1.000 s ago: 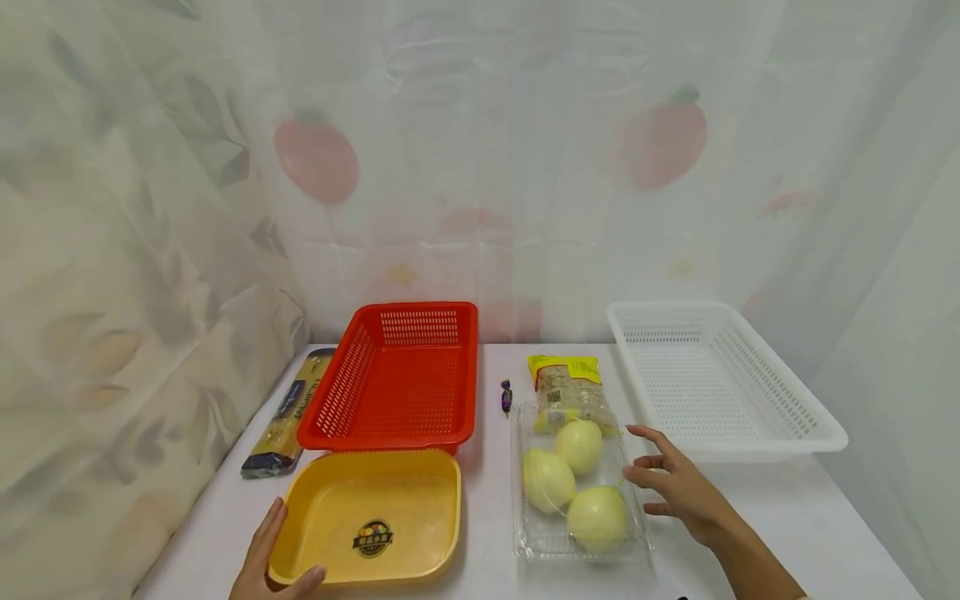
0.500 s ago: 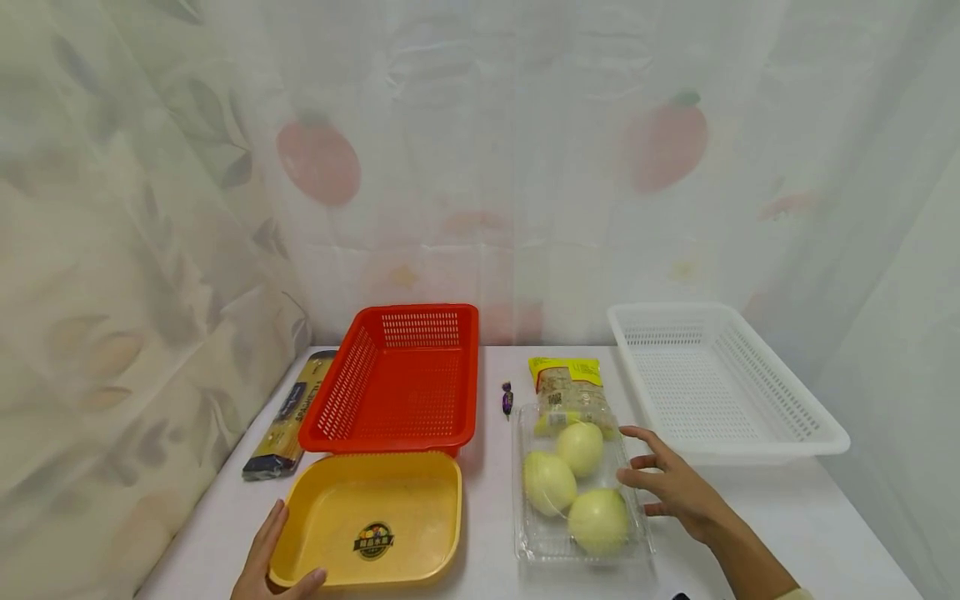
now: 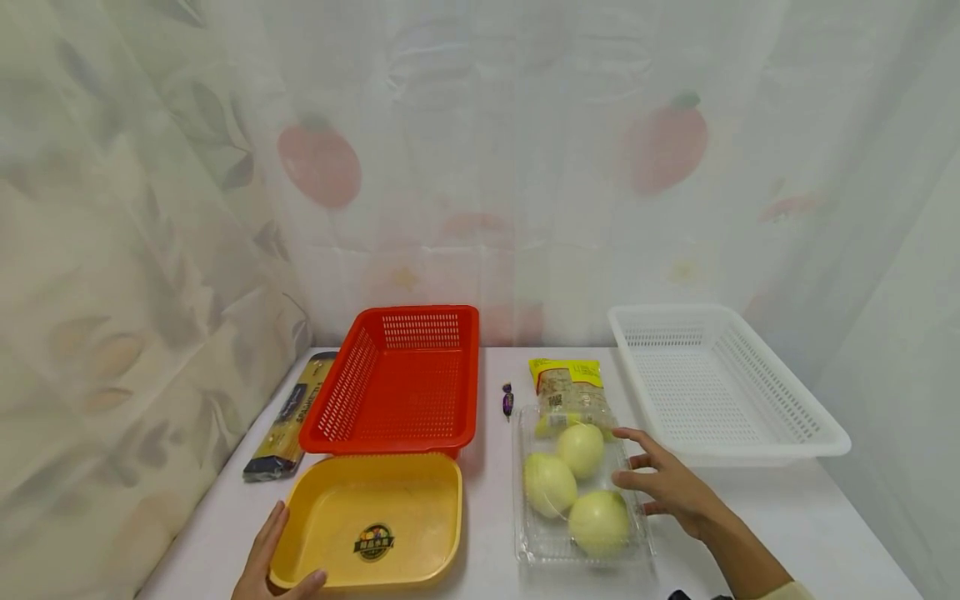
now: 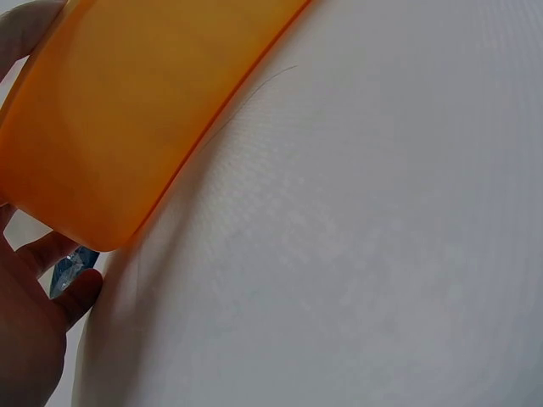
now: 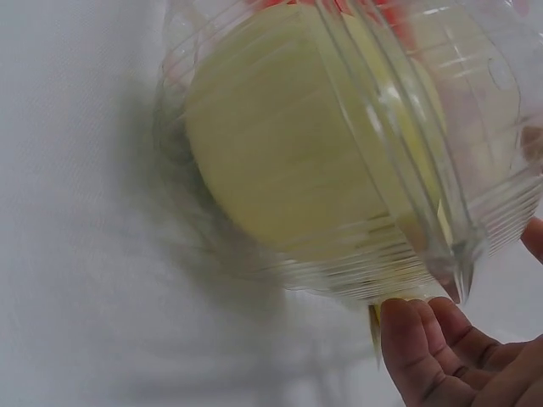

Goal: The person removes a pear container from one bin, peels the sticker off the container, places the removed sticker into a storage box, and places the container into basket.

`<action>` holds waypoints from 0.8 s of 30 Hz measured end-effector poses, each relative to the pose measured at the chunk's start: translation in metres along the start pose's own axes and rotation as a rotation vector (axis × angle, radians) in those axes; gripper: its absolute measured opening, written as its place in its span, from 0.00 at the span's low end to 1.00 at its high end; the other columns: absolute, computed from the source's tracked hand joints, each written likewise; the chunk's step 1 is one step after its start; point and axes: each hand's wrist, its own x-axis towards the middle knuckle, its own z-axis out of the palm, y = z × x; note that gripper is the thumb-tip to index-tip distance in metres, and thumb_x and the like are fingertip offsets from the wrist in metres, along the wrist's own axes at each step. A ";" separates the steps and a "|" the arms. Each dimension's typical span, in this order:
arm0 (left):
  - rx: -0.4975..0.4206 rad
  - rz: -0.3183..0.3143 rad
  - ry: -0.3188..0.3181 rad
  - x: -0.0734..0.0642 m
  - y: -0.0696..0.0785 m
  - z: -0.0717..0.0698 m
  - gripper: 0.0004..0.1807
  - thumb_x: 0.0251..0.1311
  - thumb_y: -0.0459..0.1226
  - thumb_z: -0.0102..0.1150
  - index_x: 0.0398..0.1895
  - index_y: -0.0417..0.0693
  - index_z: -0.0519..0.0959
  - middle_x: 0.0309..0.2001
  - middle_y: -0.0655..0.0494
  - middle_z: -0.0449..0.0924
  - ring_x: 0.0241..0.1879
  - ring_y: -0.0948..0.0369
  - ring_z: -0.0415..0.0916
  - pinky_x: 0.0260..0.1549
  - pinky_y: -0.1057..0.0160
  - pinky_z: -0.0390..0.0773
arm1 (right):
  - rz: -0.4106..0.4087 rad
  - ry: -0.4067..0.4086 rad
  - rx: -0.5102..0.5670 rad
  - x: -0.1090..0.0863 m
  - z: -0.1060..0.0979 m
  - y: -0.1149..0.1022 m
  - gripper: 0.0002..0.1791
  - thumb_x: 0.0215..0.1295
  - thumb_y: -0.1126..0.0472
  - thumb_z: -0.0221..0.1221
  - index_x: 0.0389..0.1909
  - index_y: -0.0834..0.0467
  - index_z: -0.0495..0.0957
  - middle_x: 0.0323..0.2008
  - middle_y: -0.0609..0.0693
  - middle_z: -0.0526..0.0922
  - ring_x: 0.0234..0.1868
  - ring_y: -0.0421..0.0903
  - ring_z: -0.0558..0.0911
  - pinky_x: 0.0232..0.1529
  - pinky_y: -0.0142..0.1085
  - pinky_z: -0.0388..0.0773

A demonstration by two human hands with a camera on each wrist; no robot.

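Observation:
My left hand [image 3: 262, 562] rests against the left side and near corner of a shallow yellow plastic basin [image 3: 420, 492]. Its fingers lie along the outer wall, and the thumb is by the front rim; the left wrist view shows the basin wall [image 4: 127, 110] beside the fingers. On the right, my right hand [image 3: 671, 492] is at the right edge of a clear plastic box [image 3: 540, 546] with three round pale yellow fruits [image 3: 550, 485] inside. Its fingers are spread and loosely bent. In the right wrist view, fingertips [image 5: 403, 326] meet or nearly meet the box edge.
Behind the basin stands a red basket [image 3: 412, 392]; a white basket [image 3: 697, 383] is at the back right. A spaghetti packet [image 3: 292, 417] lies far left. A purple-wrapped candy [image 3: 507, 402] and a yellow-topped bag [image 3: 570, 383] lie between the baskets. Curtains enclose the table.
My right hand has moved slightly left, closer over the box's right edge. The left hand stays at the basin, and the objects keep their places.

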 end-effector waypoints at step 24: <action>0.020 -0.035 -0.015 0.003 -0.001 0.000 0.70 0.43 0.56 0.74 0.76 0.42 0.33 0.76 0.46 0.23 0.71 0.38 0.35 0.63 0.38 0.49 | 0.035 -0.019 -0.018 0.006 0.003 0.002 0.41 0.59 0.59 0.66 0.72 0.50 0.58 0.39 0.61 0.66 0.33 0.50 0.69 0.23 0.38 0.73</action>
